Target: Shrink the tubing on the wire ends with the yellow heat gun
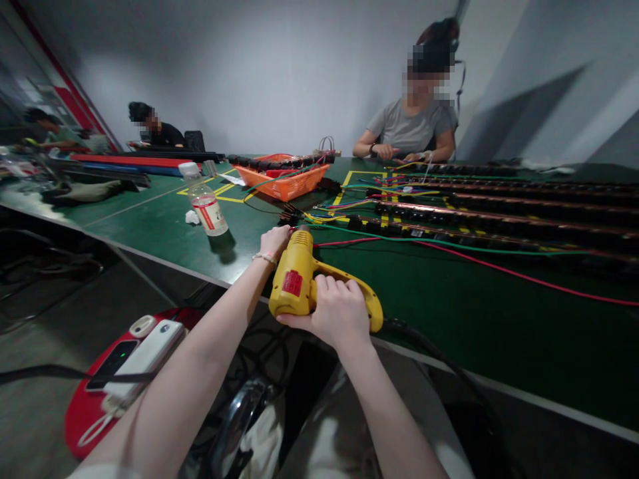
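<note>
My right hand point(339, 309) is wrapped round a yellow heat gun point(294, 279) with a red label. The gun's nozzle points away from me, over the table's near side. Just left of the nozzle, my left hand point(276, 241) is closed, its fingertips partly hidden. A bit of red shows at those fingertips, in line with the red wire point(349, 242) that runs off to the right behind the gun. Beyond the nozzle lie dark wire ends point(292, 214) and a bundle of yellow and blue wires point(327, 218).
Long black-wrapped strips point(499, 213) with coloured leads cover the table's right side. An orange basket point(287, 186) and a plastic bottle point(210, 209) stand ahead and left. A co-worker point(417, 126) sits opposite. A red stool point(82, 412) bears a white power bank point(144, 356).
</note>
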`<state>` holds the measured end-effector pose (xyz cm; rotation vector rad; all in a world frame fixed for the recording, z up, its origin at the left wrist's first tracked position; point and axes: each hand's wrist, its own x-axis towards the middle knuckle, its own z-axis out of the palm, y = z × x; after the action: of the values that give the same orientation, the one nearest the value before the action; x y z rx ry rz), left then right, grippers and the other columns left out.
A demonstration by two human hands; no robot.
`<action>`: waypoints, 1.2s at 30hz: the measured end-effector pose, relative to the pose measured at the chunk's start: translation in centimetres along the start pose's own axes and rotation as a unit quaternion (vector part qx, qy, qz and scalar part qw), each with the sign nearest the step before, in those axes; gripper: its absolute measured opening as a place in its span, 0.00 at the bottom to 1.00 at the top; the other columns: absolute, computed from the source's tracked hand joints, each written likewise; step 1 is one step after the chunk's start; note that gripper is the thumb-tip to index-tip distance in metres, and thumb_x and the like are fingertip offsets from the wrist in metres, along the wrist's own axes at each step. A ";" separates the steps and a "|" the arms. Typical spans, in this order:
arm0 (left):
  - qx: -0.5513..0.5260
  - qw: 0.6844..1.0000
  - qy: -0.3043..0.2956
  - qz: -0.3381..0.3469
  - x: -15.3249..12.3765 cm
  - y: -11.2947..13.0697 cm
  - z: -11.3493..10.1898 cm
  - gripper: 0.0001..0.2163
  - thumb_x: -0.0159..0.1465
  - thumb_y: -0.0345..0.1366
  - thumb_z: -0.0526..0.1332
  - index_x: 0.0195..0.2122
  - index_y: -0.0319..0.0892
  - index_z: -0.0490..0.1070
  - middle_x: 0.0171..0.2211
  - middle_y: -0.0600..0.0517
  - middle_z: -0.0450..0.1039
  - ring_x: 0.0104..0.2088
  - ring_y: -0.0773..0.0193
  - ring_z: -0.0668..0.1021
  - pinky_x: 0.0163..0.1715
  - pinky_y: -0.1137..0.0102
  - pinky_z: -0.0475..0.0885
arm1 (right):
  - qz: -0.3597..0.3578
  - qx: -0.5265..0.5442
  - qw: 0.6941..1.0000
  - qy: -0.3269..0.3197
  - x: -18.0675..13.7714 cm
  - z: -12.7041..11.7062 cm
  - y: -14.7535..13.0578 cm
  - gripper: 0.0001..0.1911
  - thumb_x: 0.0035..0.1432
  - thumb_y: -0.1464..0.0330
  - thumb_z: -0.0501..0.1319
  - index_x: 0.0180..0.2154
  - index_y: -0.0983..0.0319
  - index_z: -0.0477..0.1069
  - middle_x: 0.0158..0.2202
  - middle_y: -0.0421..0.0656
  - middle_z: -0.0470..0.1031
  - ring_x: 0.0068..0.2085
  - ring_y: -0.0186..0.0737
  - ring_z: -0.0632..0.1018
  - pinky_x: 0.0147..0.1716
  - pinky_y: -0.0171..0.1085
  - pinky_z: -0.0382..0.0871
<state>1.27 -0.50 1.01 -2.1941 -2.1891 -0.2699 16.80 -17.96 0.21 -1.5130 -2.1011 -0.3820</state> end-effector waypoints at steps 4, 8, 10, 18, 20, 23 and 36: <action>0.000 1.000 0.016 0.003 -0.2 0.0 0.3 0.20 0.67 0.46 0.41 0.44 0.46 0.70 0.42 0.43 0.75 0.43 0.55 0.77 0.38 0.66 0.69 | -0.011 0.007 1.000 -0.007 -0.4 -0.6 1.1 0.43 0.41 0.31 0.42 0.31 0.64 0.67 0.28 0.46 0.73 0.31 0.43 0.73 0.34 0.41 0.52; 0.003 0.999 0.043 0.000 -0.3 0.0 0.8 0.21 0.67 0.47 0.41 0.45 0.46 0.70 0.42 0.44 0.75 0.43 0.55 0.77 0.39 0.66 0.69 | -0.008 0.002 1.000 -0.005 -1.2 -1.2 2.8 0.43 0.41 0.31 0.43 0.31 0.64 0.67 0.27 0.44 0.73 0.30 0.42 0.73 0.35 0.40 0.52; 0.002 0.999 0.050 0.002 -0.4 0.0 0.9 0.21 0.67 0.48 0.41 0.45 0.46 0.70 0.42 0.44 0.75 0.42 0.55 0.77 0.39 0.66 0.69 | -0.006 -0.011 1.000 0.001 -1.7 -1.5 3.8 0.42 0.41 0.32 0.43 0.30 0.63 0.67 0.27 0.44 0.72 0.30 0.41 0.73 0.35 0.40 0.52; -0.004 0.998 0.060 0.014 -0.3 -0.1 0.9 0.21 0.67 0.47 0.41 0.44 0.46 0.70 0.40 0.44 0.75 0.41 0.53 0.78 0.38 0.64 0.69 | -0.012 -0.076 0.997 0.028 -4.1 -3.1 7.8 0.40 0.42 0.33 0.46 0.31 0.63 0.68 0.26 0.43 0.73 0.29 0.40 0.73 0.34 0.39 0.52; -0.004 0.998 0.059 0.015 -0.3 -0.2 0.9 0.21 0.67 0.47 0.40 0.44 0.46 0.70 0.40 0.44 0.75 0.41 0.53 0.78 0.38 0.64 0.69 | -0.020 -0.092 0.995 0.029 -4.6 -3.4 8.8 0.39 0.43 0.34 0.48 0.32 0.63 0.67 0.27 0.42 0.73 0.29 0.40 0.73 0.34 0.39 0.53; -0.002 0.998 0.057 0.014 -0.4 -0.1 0.9 0.20 0.67 0.46 0.41 0.44 0.46 0.70 0.41 0.44 0.75 0.41 0.53 0.78 0.38 0.64 0.69 | -0.028 -0.107 0.994 0.027 -5.5 -3.9 10.3 0.37 0.44 0.35 0.48 0.32 0.63 0.67 0.27 0.42 0.73 0.29 0.40 0.73 0.34 0.39 0.53; 0.010 0.998 0.061 0.017 -0.3 -0.1 1.1 0.20 0.67 0.46 0.41 0.45 0.46 0.70 0.40 0.43 0.75 0.41 0.52 0.78 0.37 0.65 0.69 | 0.003 -0.141 0.989 0.034 -6.3 -4.7 10.9 0.37 0.44 0.35 0.49 0.31 0.63 0.66 0.26 0.43 0.72 0.28 0.39 0.72 0.33 0.38 0.54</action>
<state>1.24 -0.60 -0.09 -2.1427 -2.0800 -0.3683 29.74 -21.70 -0.22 -1.6354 -2.0546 -0.7443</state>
